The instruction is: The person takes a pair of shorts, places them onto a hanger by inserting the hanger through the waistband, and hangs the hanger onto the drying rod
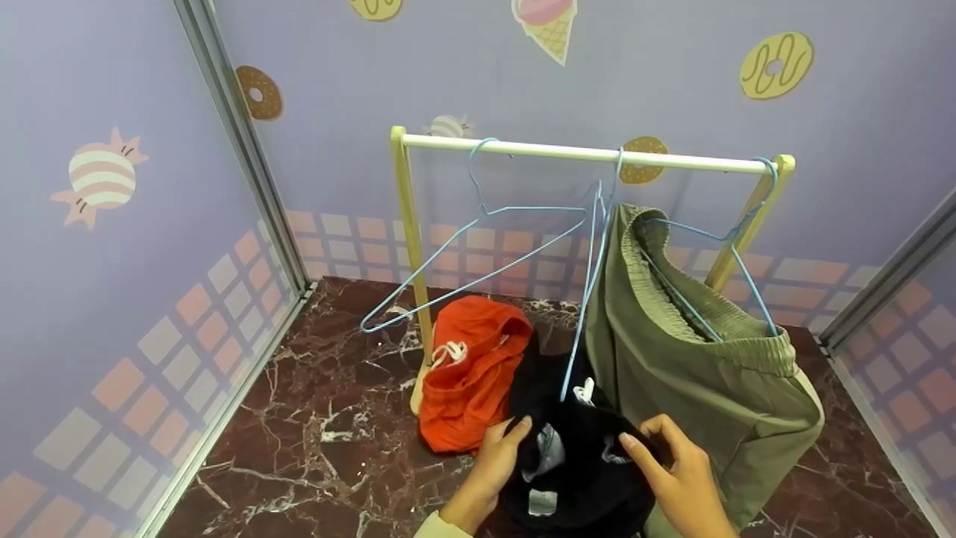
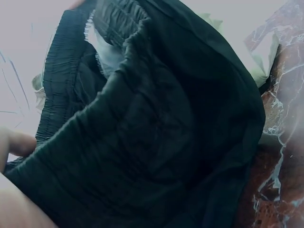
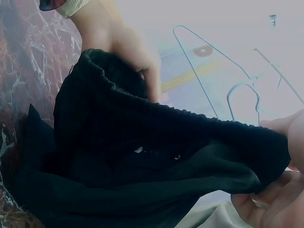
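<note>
Black elastic-waist pants are held between both hands, waistband upward and its opening spread. My left hand pinches the waistband on the left side. On the opposite side my right hand grips the band, thumb on top. A white drawstring and pale labels show at the waist. The middle blue hanger hangs edge-on from the rail, its lower end reaching the pants' far edge; whether it lies inside the waist I cannot tell. In the right wrist view the gathered waistband stretches between the hands.
Olive-green pants hang on a blue hanger at the rail's right. Another blue hanger hangs bare at the left. Crumpled orange shorts with a white drawstring lie below it. The wooden rack's white rail spans the back.
</note>
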`<state>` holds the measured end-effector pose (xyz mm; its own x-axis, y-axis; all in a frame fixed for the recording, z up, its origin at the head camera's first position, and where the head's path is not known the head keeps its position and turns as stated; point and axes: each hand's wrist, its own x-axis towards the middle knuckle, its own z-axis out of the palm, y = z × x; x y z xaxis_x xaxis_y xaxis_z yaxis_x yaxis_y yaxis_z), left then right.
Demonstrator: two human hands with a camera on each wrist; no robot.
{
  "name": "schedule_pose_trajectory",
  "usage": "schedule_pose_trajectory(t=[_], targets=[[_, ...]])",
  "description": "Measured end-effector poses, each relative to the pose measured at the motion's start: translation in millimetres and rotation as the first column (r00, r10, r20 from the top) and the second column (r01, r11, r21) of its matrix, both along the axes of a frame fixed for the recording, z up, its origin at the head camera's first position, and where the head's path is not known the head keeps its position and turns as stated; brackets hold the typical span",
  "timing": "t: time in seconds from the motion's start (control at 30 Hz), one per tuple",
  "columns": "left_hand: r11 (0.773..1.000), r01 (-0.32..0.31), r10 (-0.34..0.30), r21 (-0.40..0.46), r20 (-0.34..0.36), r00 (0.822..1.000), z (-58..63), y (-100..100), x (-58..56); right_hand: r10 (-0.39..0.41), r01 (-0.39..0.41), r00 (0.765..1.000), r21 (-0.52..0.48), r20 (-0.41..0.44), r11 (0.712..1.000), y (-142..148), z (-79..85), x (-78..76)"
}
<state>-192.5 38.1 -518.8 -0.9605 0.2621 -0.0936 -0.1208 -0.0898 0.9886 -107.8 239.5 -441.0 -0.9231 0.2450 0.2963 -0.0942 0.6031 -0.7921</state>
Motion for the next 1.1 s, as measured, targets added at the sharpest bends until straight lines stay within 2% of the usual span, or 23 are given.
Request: schedule_pose_trajectory(t=[0.13, 0.2, 0.33, 0.5, 0.6, 0.67, 0.8, 0.9, 1.1], targets=[[0.999, -0.032, 0.031, 0.022, 0.040, 0.999, 4.6, -2.2, 0.0, -0.005, 0.006, 0.996, -0.008, 0.086, 1.000, 8.2, -6.1, -2.7], [0.998, -0.061, 0.061, -0.003, 0.025, 0.998, 8.2, -3.4, 0.0, -0.016, 0.017, 0.993, -0.005, 0.113, 1.000, 10.6, -7.1, -3.5], [0.984, -0.133, 0.123, -0.120, -0.094, 0.988, 16.1, -7.8, 0.6, -0.038, 0.037, 0.992, 0.006, 0.118, 0.999, 14.9, -12.3, -5.9], [0.945, -0.241, 0.173, -0.219, -0.288, 0.942, 27.0, -12.9, 0.5, -0.052, 0.048, 0.986, 0.027, 0.157, 0.998, 19.0, -15.9, -8.1], [0.928, -0.288, 0.198, -0.234, -0.344, 0.918, 34.1, -14.9, 1.3, -0.049, 0.044, 0.981, 0.031, 0.186, 0.999, 20.5, -16.1, -8.8], [0.926, -0.305, 0.220, -0.222, -0.340, 0.914, 38.9, -15.9, 2.6, -0.043, 0.039, 0.977, 0.027, 0.208, 0.999, 21.2, -15.7, -8.8], [0.942, -0.299, 0.248, -0.154, -0.285, 0.926, 47.1, -17.5, 6.6, -0.031, 0.026, 0.963, 0.023, 0.269, 0.999, 22.5, -15.3, -9.2], [0.954, -0.275, 0.237, -0.119, -0.260, 0.936, 52.5, -17.9, 9.8, -0.015, 0.009, 0.951, 0.021, 0.309, 1.000, 22.9, -16.8, -9.9], [0.952, -0.269, 0.224, -0.147, -0.261, 0.939, 54.9, -15.8, 10.5, 0.020, -0.030, 0.962, 0.035, 0.272, 0.999, 22.2, -26.5, -14.1]])
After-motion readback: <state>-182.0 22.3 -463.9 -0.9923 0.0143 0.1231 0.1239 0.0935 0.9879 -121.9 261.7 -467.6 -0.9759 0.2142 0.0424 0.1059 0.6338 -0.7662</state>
